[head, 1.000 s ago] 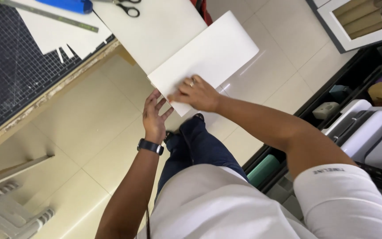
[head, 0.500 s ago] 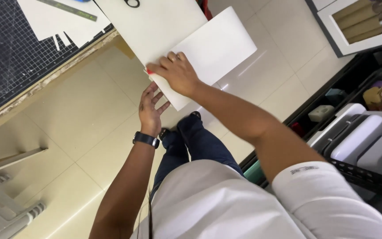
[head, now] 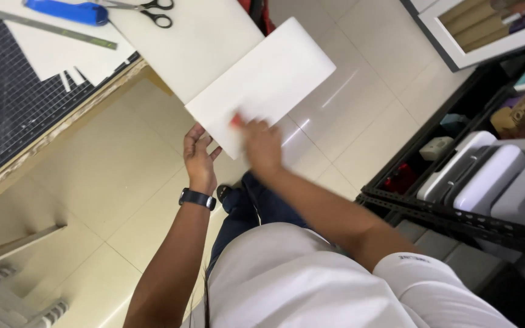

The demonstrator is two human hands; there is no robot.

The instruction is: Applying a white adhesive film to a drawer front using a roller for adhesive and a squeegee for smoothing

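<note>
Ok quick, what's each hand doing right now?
Left hand: open, fingers under the white sheet's near edge.
Right hand: blurred on the sheet; grip cannot be told.

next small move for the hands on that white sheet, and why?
Probably steady the right hand flat on the white rectangular sheet before going on. It is motion-blurred on the sheet's near edge, something small and red at its fingertips, while the left hand supports the near corner. Most of the sheet overhangs the white board on the table.
</note>
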